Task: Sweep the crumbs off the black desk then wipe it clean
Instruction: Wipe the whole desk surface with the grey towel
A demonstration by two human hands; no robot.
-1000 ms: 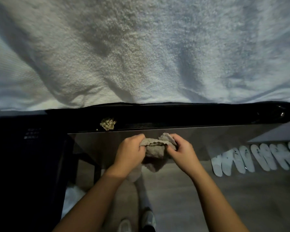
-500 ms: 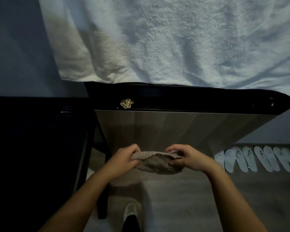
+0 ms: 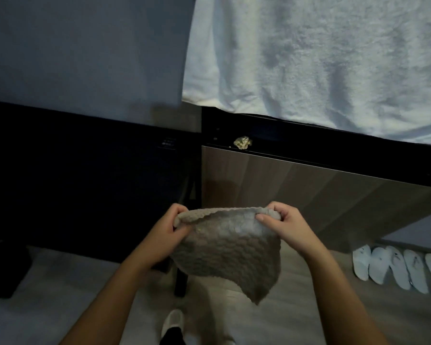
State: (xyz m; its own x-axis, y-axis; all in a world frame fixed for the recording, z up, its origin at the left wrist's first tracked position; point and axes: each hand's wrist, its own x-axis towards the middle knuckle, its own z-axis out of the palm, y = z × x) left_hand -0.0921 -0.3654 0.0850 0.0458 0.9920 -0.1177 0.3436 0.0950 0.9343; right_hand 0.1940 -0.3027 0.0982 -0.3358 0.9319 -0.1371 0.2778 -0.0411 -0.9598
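The crumb clump [image 3: 243, 142] sits at the black table's [image 3: 334, 148] near edge, toward its left corner, so I judge sweeping unfinished and wiping not begun. Your left hand [image 3: 169, 233] and right hand [image 3: 288, 225] each pinch the grey cloth [image 3: 224, 252], held short of the table.

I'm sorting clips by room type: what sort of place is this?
Probably a bedroom or guest room: a white fluffy cover beyond the black desk, and white slippers lined up on the floor.
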